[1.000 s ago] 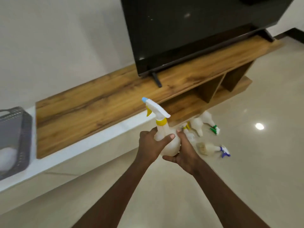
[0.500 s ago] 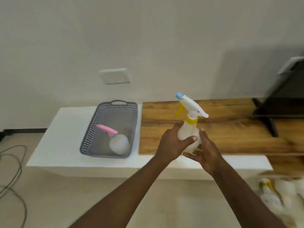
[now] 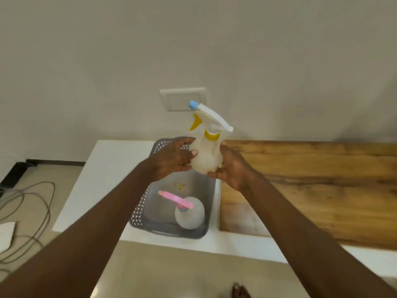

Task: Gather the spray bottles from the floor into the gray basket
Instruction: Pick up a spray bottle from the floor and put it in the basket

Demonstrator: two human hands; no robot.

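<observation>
**Yellow-trigger bottle hanging right over the basket**

So the spray bottle with the yellow trigger (image 3: 207,147) is sitting upright in the air, above the far half of the gray basket (image 3: 141,209), nozzle pointing left toward the wall. Both hands are wrapping its round belly: the left hand (image 3: 171,159) is gripping the left side with the thumb across the front, and the right hand (image 3: 231,168) is cupping the right side and bottom.

Inside the basket, a pink-trigger bottle (image 3: 188,211) is lying in the near right corner, touching the near wall. The far and left parts of the basket floor are showing bare, so there's open room there.

The basket is sitting on a white ledge (image 3: 103,179), its right rim just beside the edge of the wooden top (image 3: 311,190). Left of the basket the ledge is running on bare, and past its edge some cables (image 3: 32,211) are looping on the floor.
</observation>
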